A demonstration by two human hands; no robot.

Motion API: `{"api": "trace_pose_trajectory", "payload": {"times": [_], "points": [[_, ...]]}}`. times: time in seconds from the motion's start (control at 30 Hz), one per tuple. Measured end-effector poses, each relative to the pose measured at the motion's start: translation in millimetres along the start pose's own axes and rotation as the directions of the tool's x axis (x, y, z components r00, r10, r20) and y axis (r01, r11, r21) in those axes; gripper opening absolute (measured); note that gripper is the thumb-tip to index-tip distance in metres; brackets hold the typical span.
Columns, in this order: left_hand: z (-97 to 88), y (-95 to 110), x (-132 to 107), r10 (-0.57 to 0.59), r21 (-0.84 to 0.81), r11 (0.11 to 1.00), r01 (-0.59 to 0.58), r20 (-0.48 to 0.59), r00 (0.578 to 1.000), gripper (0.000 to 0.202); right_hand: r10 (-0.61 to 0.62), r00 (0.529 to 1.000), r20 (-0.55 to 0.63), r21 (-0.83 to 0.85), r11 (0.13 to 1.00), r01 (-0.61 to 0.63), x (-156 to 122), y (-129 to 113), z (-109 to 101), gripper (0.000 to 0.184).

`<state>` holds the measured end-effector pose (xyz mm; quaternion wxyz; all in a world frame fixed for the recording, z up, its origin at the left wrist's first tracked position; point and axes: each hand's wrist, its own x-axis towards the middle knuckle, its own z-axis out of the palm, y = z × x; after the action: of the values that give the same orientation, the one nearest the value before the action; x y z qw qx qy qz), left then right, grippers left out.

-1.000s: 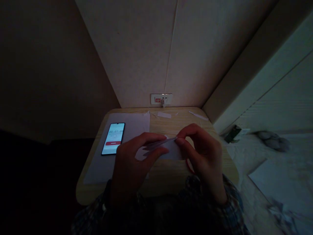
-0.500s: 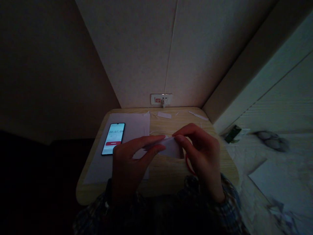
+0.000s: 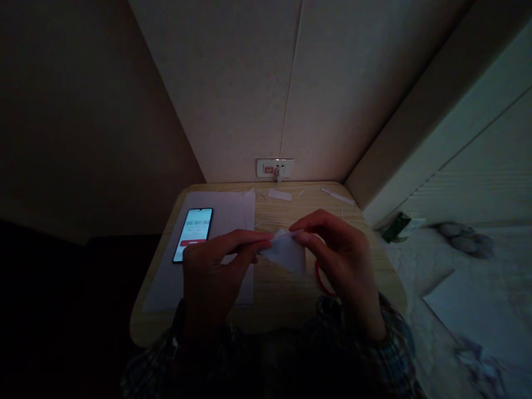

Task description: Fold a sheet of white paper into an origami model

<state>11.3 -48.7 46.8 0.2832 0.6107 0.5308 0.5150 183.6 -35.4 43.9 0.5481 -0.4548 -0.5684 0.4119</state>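
Between my two hands, above the small wooden table (image 3: 282, 316), is a folded piece of white paper (image 3: 286, 254). My left hand (image 3: 220, 271) pinches its left end between thumb and fingers. With thumb and forefinger, my right hand (image 3: 338, 257) grips the paper's upper right corner. The sheet hangs at a slant below the fingers, and its lower edge is slightly blurred. Partly hidden behind my right hand, a red ring-shaped object (image 3: 321, 280) lies on the table. Beyond my left hand a lit phone (image 3: 195, 227) rests on white sheets (image 3: 226, 208).
Paper scraps (image 3: 280, 195) and thin strips (image 3: 336, 195) lie along the table's back edge. A wall socket (image 3: 274, 168) with a plug is just above it. On the pale surface to the right are a green box (image 3: 397, 227), a grey object (image 3: 463, 238) and more paper (image 3: 477, 310).
My left hand has shifted slightly left and now pinches closer to the paper's end. The paper has tilted, showing a pointed top. The phone's timer has advanced.
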Motion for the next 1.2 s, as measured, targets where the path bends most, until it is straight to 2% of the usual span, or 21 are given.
{"api": "trace_pose_trajectory", "payload": {"times": [0.23,0.4,0.5,0.57,0.63,0.8,0.9,1.0,1.13,1.2], "points": [[-1.4,-6,5,-0.112,-0.12,0.985,0.12,0.078,0.991,0.023,0.007,1.0,-0.026,-0.13,0.991,-0.01,3,6,1,0.014],[-1.1,-1,3,-0.177,-0.055,0.983,0.176,-0.02,0.984,0.019,0.022,0.998,0.055,-0.142,0.99,-0.014,4,13,2,0.011],[-0.1,1,2,-0.226,-0.055,0.973,0.222,-0.082,0.971,0.017,0.017,0.993,0.118,-0.226,0.974,0.01,2,12,1,0.014],[-0.8,-1,2,-0.248,-0.075,0.967,0.242,-0.076,0.966,0.015,0.002,0.988,0.155,-0.282,0.958,0.043,1,9,0,0.016],[-3.7,-4,3,-0.242,-0.084,0.967,0.24,-0.024,0.97,0.014,-0.02,0.984,0.178,-0.315,0.946,0.076,1,6,-1,0.02],[-11.7,-11,8,-0.15,-0.06,0.984,0.167,0.214,0.965,0.009,-0.071,0.964,0.256,-0.362,0.918,0.164,1,3,0,0.021],[-8.2,-10,11,-0.116,-0.081,0.987,0.141,0.262,0.958,0.007,-0.123,0.931,0.343,-0.397,0.879,0.262,-1,3,3,0.022],[-1.6,-11,12,-0.129,-0.125,0.979,0.158,0.212,0.969,0.011,-0.142,0.918,0.37,-0.422,0.855,0.302,-4,3,5,0.021],[3.7,-15,10,-0.156,-0.188,0.968,0.166,0.066,0.986,0.013,-0.139,0.93,0.341,-0.436,0.853,0.287,-6,2,5,0.014],[5.5,-14,8,-0.16,-0.209,0.964,0.163,0.032,0.987,0.013,-0.154,0.937,0.314,-0.42,0.863,0.282,-6,2,5,0.016]]}}
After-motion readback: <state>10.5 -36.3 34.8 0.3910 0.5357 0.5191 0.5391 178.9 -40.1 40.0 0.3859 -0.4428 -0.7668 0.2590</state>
